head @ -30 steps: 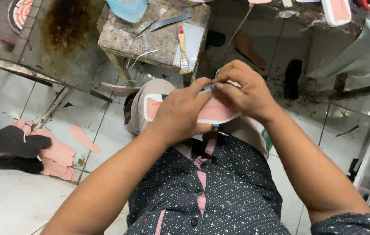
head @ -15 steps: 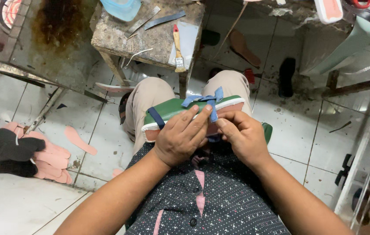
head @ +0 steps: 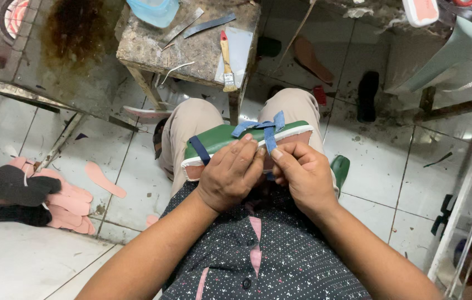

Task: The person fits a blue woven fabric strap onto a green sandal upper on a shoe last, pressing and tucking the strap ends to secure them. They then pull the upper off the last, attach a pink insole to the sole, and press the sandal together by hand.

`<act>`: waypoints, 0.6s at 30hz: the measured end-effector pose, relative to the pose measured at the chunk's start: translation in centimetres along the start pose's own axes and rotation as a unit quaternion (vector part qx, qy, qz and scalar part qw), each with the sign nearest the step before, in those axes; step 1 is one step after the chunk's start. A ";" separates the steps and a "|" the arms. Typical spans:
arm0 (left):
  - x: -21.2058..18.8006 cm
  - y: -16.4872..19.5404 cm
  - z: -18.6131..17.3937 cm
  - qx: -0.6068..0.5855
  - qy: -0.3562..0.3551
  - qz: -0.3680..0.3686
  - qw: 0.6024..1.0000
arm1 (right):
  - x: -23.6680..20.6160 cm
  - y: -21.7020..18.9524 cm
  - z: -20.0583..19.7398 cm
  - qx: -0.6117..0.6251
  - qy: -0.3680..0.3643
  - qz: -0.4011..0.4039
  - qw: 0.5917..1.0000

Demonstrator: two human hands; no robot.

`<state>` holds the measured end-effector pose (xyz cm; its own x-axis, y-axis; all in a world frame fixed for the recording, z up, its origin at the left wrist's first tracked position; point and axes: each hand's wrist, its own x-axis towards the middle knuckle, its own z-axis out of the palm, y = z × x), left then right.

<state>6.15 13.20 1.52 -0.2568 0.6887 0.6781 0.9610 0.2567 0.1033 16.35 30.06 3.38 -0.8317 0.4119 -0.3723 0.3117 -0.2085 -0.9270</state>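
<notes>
A green sandal sole (head: 219, 139) with a white edge and pink underside lies across my lap, on its side. Blue straps (head: 264, 129) cross its right end, and a dark blue strap wraps its left end. My left hand (head: 230, 172) presses on the sole's near edge with fingers curled. My right hand (head: 297, 169) pinches the lower end of a blue strap against the sole, fingertips touching those of the left hand.
A small worn wooden stool (head: 191, 44) stands ahead with a brush (head: 226, 61), metal blades and a blue tub (head: 155, 10). Pink insole cut-outs (head: 69, 197) and black pieces (head: 8, 189) lie on the tiled floor at left. A green sole (head: 340, 166) lies beside my right leg.
Both hands have come down from chest height to my lap with the sandal. It has turned from pink side up to its green top and blue straps showing.
</notes>
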 end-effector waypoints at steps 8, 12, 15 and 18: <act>0.0 -0.1 -0.1 -0.006 -0.005 -0.001 1.000 | 0.0 0.1 0.0 0.000 -0.004 -0.019 1.000; 0.1 -0.2 -0.1 -0.005 -0.003 -0.004 1.000 | 0.1 0.5 0.0 0.013 0.000 -0.016 1.000; 0.1 -0.2 0.0 -0.011 0.000 -0.005 1.000 | 0.1 0.6 -0.1 0.006 0.006 -0.018 1.000; 0.1 -0.2 -0.1 -0.008 -0.003 -0.005 1.000 | 0.0 0.7 -0.1 0.001 0.008 -0.016 1.000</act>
<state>5.92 13.19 1.61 -0.2669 0.6903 0.6725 0.9598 0.2533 0.1209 16.60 30.03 2.73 -0.8334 0.4330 -0.3434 0.2839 -0.1976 -0.9383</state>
